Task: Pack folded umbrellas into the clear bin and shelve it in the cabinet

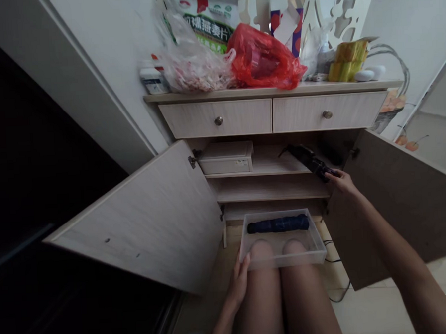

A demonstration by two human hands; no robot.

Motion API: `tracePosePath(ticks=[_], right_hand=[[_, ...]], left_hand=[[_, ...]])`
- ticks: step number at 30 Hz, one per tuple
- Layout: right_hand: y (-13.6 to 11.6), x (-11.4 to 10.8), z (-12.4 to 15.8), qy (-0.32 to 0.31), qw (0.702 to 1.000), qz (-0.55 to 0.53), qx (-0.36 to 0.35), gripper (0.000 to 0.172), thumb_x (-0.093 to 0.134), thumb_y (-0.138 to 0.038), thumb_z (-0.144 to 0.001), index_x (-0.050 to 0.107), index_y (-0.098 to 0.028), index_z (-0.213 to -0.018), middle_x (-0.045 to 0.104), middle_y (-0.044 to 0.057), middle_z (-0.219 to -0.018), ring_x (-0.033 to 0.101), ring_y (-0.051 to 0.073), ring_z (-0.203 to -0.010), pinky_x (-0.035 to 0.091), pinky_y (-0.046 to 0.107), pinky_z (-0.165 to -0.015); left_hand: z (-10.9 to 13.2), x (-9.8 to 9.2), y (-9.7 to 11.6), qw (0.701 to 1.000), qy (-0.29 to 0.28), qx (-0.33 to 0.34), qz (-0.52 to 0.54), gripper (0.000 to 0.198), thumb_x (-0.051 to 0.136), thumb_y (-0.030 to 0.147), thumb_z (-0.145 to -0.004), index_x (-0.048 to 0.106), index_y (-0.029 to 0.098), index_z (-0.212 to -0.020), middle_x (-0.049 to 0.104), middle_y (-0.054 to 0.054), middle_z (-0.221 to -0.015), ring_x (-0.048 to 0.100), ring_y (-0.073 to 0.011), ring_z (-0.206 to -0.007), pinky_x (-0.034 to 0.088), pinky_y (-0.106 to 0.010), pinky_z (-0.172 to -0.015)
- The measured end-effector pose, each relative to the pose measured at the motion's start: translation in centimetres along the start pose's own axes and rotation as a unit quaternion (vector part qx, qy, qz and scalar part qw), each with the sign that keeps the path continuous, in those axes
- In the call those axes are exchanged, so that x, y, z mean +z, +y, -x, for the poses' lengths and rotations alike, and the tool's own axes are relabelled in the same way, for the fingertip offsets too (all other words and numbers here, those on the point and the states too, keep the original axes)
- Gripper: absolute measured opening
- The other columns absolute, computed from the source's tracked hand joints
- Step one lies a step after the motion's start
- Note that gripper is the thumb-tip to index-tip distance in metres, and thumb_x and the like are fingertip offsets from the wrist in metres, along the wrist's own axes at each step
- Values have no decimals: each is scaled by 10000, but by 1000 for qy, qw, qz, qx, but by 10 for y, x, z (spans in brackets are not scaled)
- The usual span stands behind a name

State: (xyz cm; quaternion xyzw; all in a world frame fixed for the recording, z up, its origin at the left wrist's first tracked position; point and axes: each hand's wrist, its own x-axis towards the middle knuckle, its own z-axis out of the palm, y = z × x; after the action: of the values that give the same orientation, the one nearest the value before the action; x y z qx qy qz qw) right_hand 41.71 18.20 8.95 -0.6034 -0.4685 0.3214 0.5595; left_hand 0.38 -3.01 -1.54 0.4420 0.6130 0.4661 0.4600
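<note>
A clear plastic bin point(313, 258) rests on my knees, and a dark blue folded umbrella point(280, 224) lies lengthwise inside it along the far wall. My left hand point(240, 275) grips the bin's near left corner, thumb against the wall; its other fingers are mostly hidden. At the right side of the open cabinet, my right hand point(341, 180) is closed round one end of a black folded umbrella point(307, 158). That umbrella slants up and left, in front of the upper shelf point(269, 157). Whether it touches the shelf, I cannot tell.
The left door point(147, 221) and right door point(400, 207) swing wide on both sides. A white drawer box point(226, 158) and a dark object point(330, 154) occupy the upper shelf. Red point(264, 60) and clear plastic bags point(198, 63) crowd the cabinet top. Cables point(340, 295) trail on the floor.
</note>
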Motion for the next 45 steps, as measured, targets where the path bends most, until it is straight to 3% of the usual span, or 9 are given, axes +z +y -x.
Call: tracePosePath(ticks=[6, 12, 19, 27, 33, 36, 38, 41, 45], right_hand=[[-23, -28, 101, -198, 980, -5, 3, 601, 833, -538, -587, 701, -171, -1044, 707, 62, -915, 622, 157, -737, 509, 263, -666], [-21, -6, 154, -356, 934, 30, 27, 497, 810, -494, -636, 716, -153, -985, 709, 54, -872, 654, 180, -769, 534, 324, -744], [1, 21, 158, -355, 905, 190, -137, 309, 715, -318, -735, 735, -185, -1013, 734, 82, -999, 669, 238, -931, 507, 370, -856], [-3, 32, 148, -341, 804, 443, -202, 314, 721, -223, -758, 759, -265, -1067, 736, 85, -1059, 609, 272, -1100, 352, 463, -1047], [4, 54, 153, -364, 693, 567, -254, 171, 736, -196, -728, 782, -209, -893, 740, 142, -926, 615, 303, -1068, 361, 433, -1013], [-1, 60, 137, -405, 672, 564, -258, 198, 784, -295, -707, 776, -216, -888, 740, 131, -941, 637, 307, -1026, 422, 387, -928], [-11, 57, 107, -385, 708, 543, -234, 235, 739, -412, -778, 760, -279, -970, 734, 75, -1006, 655, 263, -977, 455, 323, -838], [-25, 43, 37, -201, 795, 545, -176, 298, 520, -431, -955, 701, -268, -1128, 686, 82, -1133, 649, 218, -967, 461, 272, -787], [-24, 20, -57, -21, 801, 594, -71, 419, 517, -283, -958, 548, -109, -1337, 523, 238, -1333, 532, 303, -1203, 447, 340, -904]], left_hand=[[2, 3, 0, 1000, -8, 21, 9, 673, 505, 646, -816, 624, 177, -1285, 600, -144, -1389, 415, -321, -1417, 243, -510, -1211], [6, 7, 1, 998, -17, 50, 15, 708, 480, 637, -841, 536, 196, -1393, 477, -113, -1519, 284, -272, -1487, 179, -455, -1237], [4, 4, -4, 999, -8, 53, 6, 741, 486, 658, -842, 507, 203, -1427, 441, -99, -1546, 258, -295, -1493, 169, -472, -1239], [2, -3, -4, 999, -18, 50, 3, 756, 506, 663, -832, 512, 195, -1426, 471, -107, -1524, 292, -296, -1481, 192, -468, -1234], [2, 2, 3, 999, -18, 34, -15, 793, 474, 710, -814, 505, 208, -1427, 458, -93, -1535, 289, -283, -1483, 196, -431, -1237], [1, 3, 4, 999, -12, 33, -14, 814, 470, 728, -808, 500, 204, -1431, 445, -97, -1543, 273, -287, -1489, 198, -433, -1237], [1, 2, 2, 1000, -8, 28, -11, 816, 483, 725, -805, 503, 199, -1428, 455, -105, -1536, 290, -298, -1482, 207, -445, -1234], [1, 0, -2, 1000, -11, 21, -4, 786, 500, 689, -821, 496, 196, -1433, 453, -105, -1537, 306, -298, -1475, 205, -454, -1235], [-1, -2, -8, 1000, -7, 13, -4, 800, 501, 671, -825, 485, 153, -1434, 425, -131, -1551, 284, -295, -1485, 154, -456, -1246]])
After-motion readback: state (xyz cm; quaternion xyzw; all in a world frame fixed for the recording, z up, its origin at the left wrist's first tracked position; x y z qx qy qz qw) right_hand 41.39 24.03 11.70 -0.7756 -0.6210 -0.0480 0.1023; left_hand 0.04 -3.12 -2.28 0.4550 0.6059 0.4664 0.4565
